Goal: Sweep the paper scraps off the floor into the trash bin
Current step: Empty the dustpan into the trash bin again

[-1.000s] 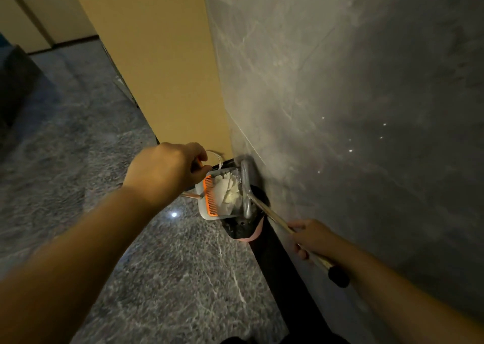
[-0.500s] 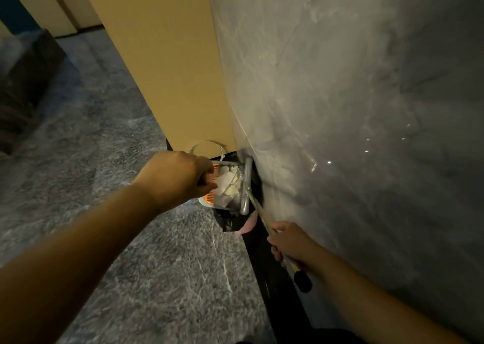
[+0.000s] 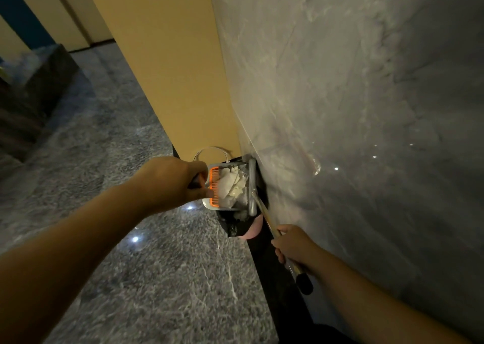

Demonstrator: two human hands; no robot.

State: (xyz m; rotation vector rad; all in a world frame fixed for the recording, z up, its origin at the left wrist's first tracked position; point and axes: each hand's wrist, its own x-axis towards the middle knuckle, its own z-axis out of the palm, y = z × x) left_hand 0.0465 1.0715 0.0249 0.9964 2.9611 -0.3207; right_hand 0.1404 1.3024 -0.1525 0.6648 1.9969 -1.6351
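The scraps (image 3: 231,186) could have spilled back onto the floor (image 3: 157,278) if the dustpan (image 3: 225,183) tipped too fast or missed the bin (image 3: 235,225). In the middle of the frame, the left hand (image 3: 172,183) was curled tight around the dustpan's handle. The white scraps lay piled inside the dustpan, just above the dark bin by the wall (image 3: 353,107). At lower right, the right hand (image 3: 293,246) gripped the broom (image 3: 264,212) stick. What was inside the bin was too dark to tell.

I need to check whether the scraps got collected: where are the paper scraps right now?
The paper scraps lie in the dustpan held by the left hand, above the black-lined trash bin at the wall's foot.
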